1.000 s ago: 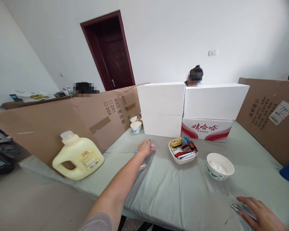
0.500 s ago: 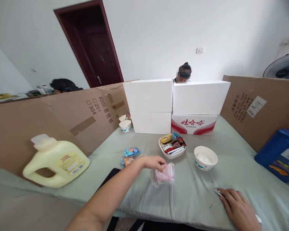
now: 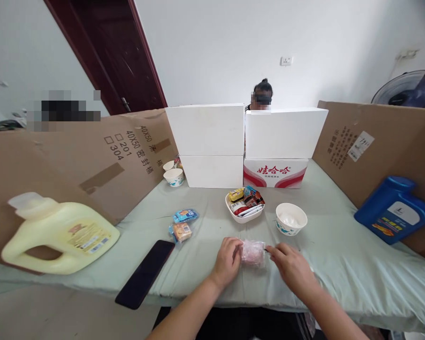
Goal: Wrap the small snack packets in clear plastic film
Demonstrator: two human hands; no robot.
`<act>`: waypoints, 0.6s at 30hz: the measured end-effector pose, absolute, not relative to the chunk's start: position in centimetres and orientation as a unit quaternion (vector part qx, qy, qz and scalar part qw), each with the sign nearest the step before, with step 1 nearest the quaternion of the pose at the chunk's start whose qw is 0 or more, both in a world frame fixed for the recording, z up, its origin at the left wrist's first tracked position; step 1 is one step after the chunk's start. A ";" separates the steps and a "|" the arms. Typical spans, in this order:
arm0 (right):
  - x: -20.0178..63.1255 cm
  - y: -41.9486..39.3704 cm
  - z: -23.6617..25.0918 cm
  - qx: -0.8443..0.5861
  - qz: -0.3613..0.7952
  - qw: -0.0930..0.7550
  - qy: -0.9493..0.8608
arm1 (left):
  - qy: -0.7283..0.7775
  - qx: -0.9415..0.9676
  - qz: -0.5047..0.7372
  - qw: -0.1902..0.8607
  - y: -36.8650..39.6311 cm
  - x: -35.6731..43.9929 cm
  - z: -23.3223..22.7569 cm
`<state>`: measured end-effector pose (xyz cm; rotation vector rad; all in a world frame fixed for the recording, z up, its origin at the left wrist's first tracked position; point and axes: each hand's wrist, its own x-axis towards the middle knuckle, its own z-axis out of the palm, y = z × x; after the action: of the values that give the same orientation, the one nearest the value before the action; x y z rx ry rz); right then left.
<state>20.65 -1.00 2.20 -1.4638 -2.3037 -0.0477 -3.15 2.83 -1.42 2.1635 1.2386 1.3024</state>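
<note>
A small clear plastic packet with pink contents is just above or on the cloth near the table's front. Closed on its left edge is my left hand. My right hand is shut on a slim tool with a metal tip, which meets the packet's right edge; most of the tool is hidden in my palm, so its kind is unclear. Beyond my hands sit a white dish of wrapped snacks and a white paper bowl with something clear inside.
Left of my hands lie wrapped snacks and a black phone. A yellow jug and a blue bottle flank the table. White boxes and cardboard walls enclose it. A person is behind the boxes.
My left hand has drawn the packet nearer. My right hand has come in from the right with the tool, up to the packet's right edge. The view has shifted, showing the whole phone.
</note>
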 end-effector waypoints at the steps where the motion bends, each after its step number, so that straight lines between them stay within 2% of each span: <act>1: 18.9 -0.5 2.9 -0.513 -0.019 0.195 -0.836 | 0.433 0.760 0.457 0.165 2.5 -3.1 -1.9; 4: 14.7 0.4 4.1 -0.496 -0.027 0.147 -0.855 | 0.454 0.742 0.461 0.176 2.3 -3.1 -2.4; 7: 14.0 0.4 3.9 -0.499 -0.025 0.121 -0.858 | 0.449 0.751 0.444 0.193 2.4 -3.3 -1.9; 15: 26.0 -0.9 -0.4 -0.625 -0.030 0.119 -0.771 | 0.424 0.786 0.415 0.172 2.6 -2.7 -0.7; 18: 26.2 -1.3 -1.0 -0.631 -0.035 0.176 -0.754 | 0.416 0.789 0.415 0.180 2.8 -2.7 -0.8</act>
<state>26.24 -1.33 -0.95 -1.7884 -2.1371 -0.0997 -2.69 2.79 -0.85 2.2304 1.1745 1.1713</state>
